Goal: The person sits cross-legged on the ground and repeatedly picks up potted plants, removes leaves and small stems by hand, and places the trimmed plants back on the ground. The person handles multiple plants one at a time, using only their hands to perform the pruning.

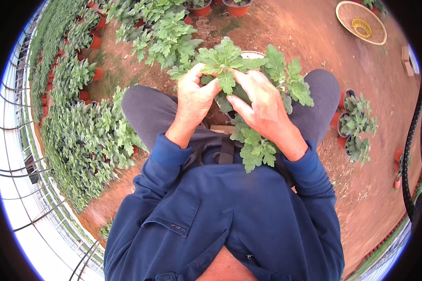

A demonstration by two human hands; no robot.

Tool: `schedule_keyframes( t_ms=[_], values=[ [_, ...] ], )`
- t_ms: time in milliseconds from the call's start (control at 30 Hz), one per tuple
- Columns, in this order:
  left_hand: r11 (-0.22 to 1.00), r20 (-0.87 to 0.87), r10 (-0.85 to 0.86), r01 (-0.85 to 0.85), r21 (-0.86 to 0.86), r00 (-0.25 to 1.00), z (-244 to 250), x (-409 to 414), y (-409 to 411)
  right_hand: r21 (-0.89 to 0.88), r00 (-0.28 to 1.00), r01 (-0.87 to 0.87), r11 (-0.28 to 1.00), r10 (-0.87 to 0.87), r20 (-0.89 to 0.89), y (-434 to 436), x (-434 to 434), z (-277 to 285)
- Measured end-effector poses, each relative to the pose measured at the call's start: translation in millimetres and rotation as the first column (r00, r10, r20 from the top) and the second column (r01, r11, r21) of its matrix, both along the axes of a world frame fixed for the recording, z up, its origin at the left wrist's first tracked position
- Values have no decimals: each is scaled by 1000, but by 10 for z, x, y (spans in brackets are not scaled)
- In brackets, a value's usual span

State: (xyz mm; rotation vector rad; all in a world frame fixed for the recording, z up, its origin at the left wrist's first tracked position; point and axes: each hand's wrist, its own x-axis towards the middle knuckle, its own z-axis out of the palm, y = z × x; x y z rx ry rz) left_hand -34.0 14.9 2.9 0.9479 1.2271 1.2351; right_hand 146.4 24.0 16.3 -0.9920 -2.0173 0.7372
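A leafy green plant, its lobed leaves like a chrysanthemum's, stands between my knees. My left hand pinches at the underside of its top leaf cluster, thumb and forefinger near the stem. On the other side of that cluster, my right hand has its fingers behind the leaves and its thumb a little apart; whether it grips anything is hidden. Further shoots of the plant spread at the right and below my right hand, close to my jacket. A pale round rim shows behind the leaves.
Dense rows of potted plants fill the left side. Orange-red pots stand at the top. Several potted plants are beside my right knee. A round shallow basket with a yellow basket in it lies on the soil, upper right.
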Motion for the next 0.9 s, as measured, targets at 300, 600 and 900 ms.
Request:
schedule_keyframes(
  t_ms=[300,600,900],
  values=[
    [999,111,-29,27,22,993,21,25,-6,32,999,-24,999,23,32,8,3,10],
    [984,-10,-148,149,99,989,24,-82,22,109,986,34,993,-16,-164,25,-20,152],
    [988,23,-131,129,83,991,6,-53,3,158,997,37,987,-46,55,-4,4,62]
  ],
)
